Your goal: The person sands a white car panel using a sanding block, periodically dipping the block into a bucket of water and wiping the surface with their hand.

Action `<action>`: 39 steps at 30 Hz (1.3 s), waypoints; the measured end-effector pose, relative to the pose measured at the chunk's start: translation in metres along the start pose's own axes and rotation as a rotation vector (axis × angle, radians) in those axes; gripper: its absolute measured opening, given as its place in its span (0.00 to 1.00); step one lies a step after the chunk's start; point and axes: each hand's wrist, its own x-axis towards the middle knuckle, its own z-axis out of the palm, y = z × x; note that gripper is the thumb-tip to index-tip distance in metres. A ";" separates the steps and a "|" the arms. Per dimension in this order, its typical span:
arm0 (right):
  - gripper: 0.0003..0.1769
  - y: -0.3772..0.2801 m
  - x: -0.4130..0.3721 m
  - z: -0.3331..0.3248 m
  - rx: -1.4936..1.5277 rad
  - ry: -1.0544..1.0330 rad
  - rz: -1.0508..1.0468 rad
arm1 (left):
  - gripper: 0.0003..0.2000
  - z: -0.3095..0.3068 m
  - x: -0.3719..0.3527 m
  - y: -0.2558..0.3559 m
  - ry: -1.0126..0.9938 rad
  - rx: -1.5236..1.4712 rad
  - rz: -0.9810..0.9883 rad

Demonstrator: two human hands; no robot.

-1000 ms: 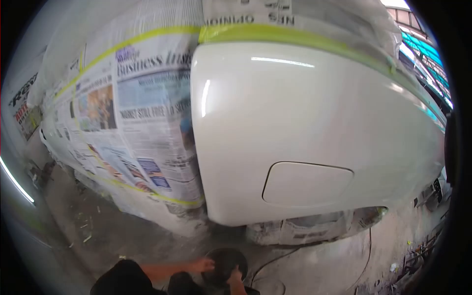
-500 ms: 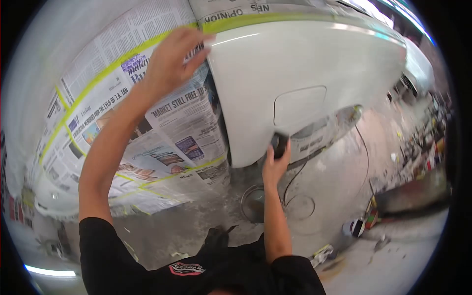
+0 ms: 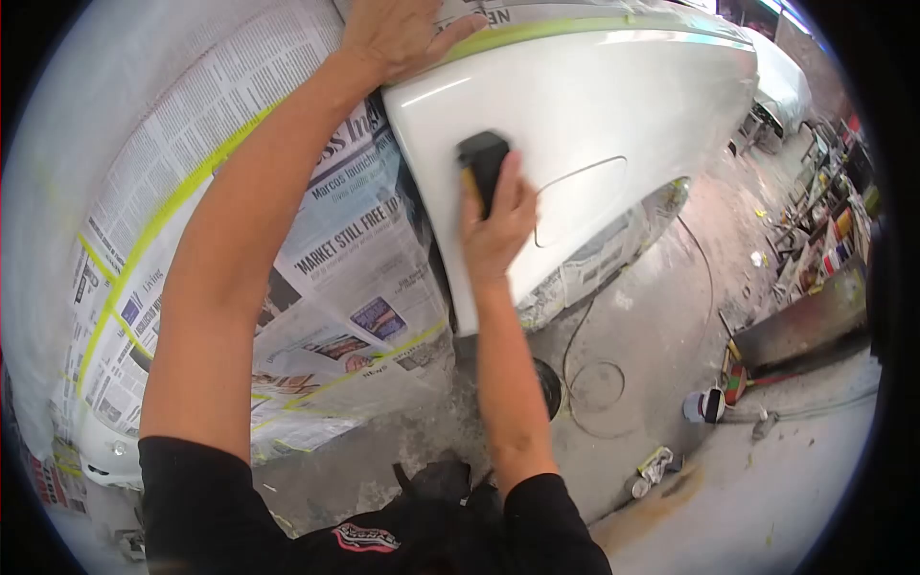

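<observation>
A black sanding block (image 3: 486, 165) with a yellowish edge is on the white car body panel (image 3: 594, 105), left of the fuel-flap outline. My right hand (image 3: 500, 230) is closed around its lower end, slightly blurred. Higher up, my left hand (image 3: 398, 38) has its fingers outstretched, near the panel's upper left corner and the yellow-green masking tape (image 3: 537, 34); part of it leaves the top of the view. Below my left forearm, newspaper sheets (image 3: 355, 230) mask the body to the left of the panel.
A cable or hose (image 3: 570, 359) loops over the concrete floor below the panel. To the right, clutter lines the wall near a dark panel-like piece (image 3: 810, 326) and a white bucket (image 3: 704, 405). Newspaper (image 3: 599, 264) also covers the wheel-arch area.
My right hand has moved up and left with the sanding block, from below the fuel-flap outline to beside it. My left hand has shifted up and right along the taped edge.
</observation>
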 end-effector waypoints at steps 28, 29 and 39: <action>0.41 0.001 -0.065 -0.015 0.088 0.000 -0.037 | 0.32 0.004 0.004 0.007 0.307 -0.078 -0.046; 0.41 -0.002 -0.051 -0.015 0.092 -0.001 -0.039 | 0.31 0.005 0.000 0.007 0.313 -0.070 -0.045; 0.41 0.033 -0.134 -0.015 0.162 -0.023 -0.031 | 0.26 0.008 0.002 0.007 0.302 -0.089 -0.013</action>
